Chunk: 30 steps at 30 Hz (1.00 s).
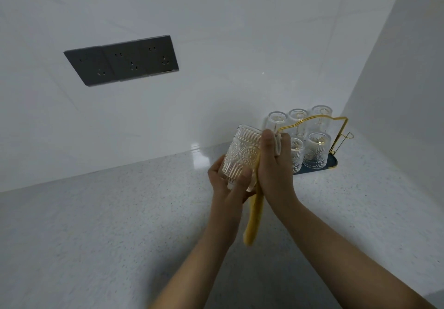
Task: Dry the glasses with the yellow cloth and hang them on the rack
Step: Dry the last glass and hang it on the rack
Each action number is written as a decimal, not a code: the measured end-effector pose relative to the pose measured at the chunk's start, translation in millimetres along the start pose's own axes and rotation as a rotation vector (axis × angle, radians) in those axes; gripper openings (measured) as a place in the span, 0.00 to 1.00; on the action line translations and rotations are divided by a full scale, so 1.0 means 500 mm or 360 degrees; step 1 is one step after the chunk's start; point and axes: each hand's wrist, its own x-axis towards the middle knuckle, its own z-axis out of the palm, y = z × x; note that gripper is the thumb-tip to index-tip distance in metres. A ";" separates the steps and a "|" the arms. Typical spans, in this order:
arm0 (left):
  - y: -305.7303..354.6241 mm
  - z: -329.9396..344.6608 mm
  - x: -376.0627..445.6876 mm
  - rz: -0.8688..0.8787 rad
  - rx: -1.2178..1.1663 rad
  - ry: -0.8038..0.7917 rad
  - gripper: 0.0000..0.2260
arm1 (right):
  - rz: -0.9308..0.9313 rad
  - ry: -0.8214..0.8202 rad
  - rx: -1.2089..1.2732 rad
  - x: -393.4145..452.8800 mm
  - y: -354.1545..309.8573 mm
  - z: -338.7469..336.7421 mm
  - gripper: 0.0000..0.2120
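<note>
hands (227,179) rub cloth (254,215) on glass (241,157)

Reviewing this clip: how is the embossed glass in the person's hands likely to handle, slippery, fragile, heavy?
The embossed glass is probably fragile: it looks like clear pressed glass held above a hard speckled counter. Its ribbed, patterned wall should give the left hand some purchase, so likely less slippery than smooth glass. It seems rigid; the yellow cloth hangs limp beside it.

Open speckled counter (120,224) spreads left of and before both arms — broad room to pass. At the far right the rack (319,128), hung with inverted glasses (316,150), fills the corner where the back wall (216,44) and side wall (396,92) meet — approach only from the front-left.
</note>
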 end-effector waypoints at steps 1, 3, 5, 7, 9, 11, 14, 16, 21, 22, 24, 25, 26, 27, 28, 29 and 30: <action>0.004 0.002 -0.002 -0.0009 -0.0053 -0.0002 0.28 | -0.0100 0.0029 -0.0029 -0.003 -0.001 0.004 0.17; 0.014 0.003 -0.004 -0.0187 -0.0337 -0.0036 0.24 | -0.0354 0.0052 -0.0166 -0.003 -0.003 0.006 0.09; 0.018 -0.002 -0.002 -0.0415 -0.0526 -0.0123 0.23 | -0.0563 0.0017 -0.0267 0.006 -0.002 -0.001 0.09; 0.029 -0.004 -0.003 -0.0597 -0.0533 -0.0215 0.25 | -0.0660 -0.0008 -0.0311 0.017 -0.003 -0.010 0.14; 0.036 -0.009 -0.002 -0.0600 -0.0469 -0.0276 0.26 | -0.0688 0.0000 -0.0334 0.026 -0.007 -0.015 0.16; 0.039 -0.013 0.005 -0.0360 -0.0293 -0.0280 0.23 | -0.0677 -0.0004 -0.0340 0.029 -0.010 -0.018 0.16; 0.021 -0.015 0.012 0.0006 0.0044 -0.0126 0.23 | -0.0655 0.0000 -0.0339 0.026 -0.019 -0.016 0.15; 0.024 -0.005 0.010 -0.0059 -0.0161 -0.0089 0.26 | -0.0581 -0.0006 -0.0293 0.016 -0.023 -0.003 0.18; 0.026 -0.014 0.016 -0.0237 -0.0385 -0.0106 0.27 | -0.0579 -0.0187 -0.0433 -0.018 -0.002 0.018 0.26; 0.024 -0.015 0.016 -0.0251 -0.0399 -0.0107 0.28 | -0.0431 -0.0189 -0.0318 -0.012 0.001 0.015 0.25; 0.024 -0.016 0.012 -0.0322 -0.0514 -0.0145 0.27 | 0.0120 -0.0175 0.0119 0.010 -0.010 0.010 0.23; 0.026 -0.017 0.011 -0.0366 -0.0589 -0.0177 0.27 | 0.0411 -0.0188 0.0327 0.024 -0.014 0.005 0.23; 0.027 -0.019 0.012 -0.0425 -0.0655 -0.0189 0.27 | 0.0620 -0.0215 0.0465 0.036 -0.012 0.001 0.24; 0.031 -0.021 0.011 -0.0493 -0.0715 -0.0203 0.28 | 0.0733 -0.0249 0.0532 0.042 -0.013 -0.004 0.25; 0.032 -0.026 0.015 -0.0562 -0.0753 -0.0200 0.29 | 0.0761 -0.0281 0.0557 0.045 -0.014 -0.008 0.26; 0.037 -0.029 0.016 -0.0627 -0.0795 -0.0218 0.31 | 0.0753 -0.0287 0.0551 0.045 -0.012 -0.010 0.28; 0.039 -0.030 0.020 -0.0663 -0.0797 -0.0218 0.31 | 0.0736 -0.0261 0.0530 0.041 -0.006 -0.010 0.31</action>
